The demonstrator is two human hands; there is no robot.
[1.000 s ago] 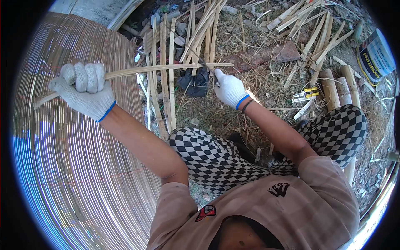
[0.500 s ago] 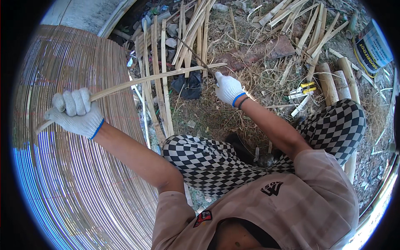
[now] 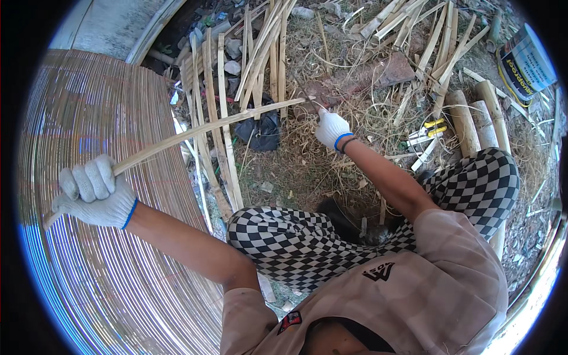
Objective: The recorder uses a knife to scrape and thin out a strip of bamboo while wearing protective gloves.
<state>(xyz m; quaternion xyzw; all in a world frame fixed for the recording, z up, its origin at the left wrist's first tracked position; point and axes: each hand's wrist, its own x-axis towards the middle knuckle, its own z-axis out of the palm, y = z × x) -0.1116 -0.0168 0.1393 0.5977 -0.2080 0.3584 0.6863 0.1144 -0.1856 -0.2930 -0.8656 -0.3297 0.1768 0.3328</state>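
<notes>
White knit gloves with blue cuffs cover both hands. My left hand, at the left, is closed round the near end of a long, pale bamboo strip. The strip bows slightly as it slants up and right toward the middle. My right hand is closed on a thin, dark-bladed knife, whose handle is hidden in the fist. Its blade crosses the strip's far end and appears to touch it. Beneath that end lies a reddish-brown slab strewn with curled shavings.
A slatted bamboo mat spreads on the left. Split strips are heaped beyond, beside a black plastic bag. Yellow-handled pliers, bamboo poles and a bucket stand or lie right. My checkered trouser legs are folded below.
My left hand has drawn the strip left and toward me. The knife has turned steeper and sits nearer the strip's far tip. My right hand has shifted slightly right. The view tilted a little.
</notes>
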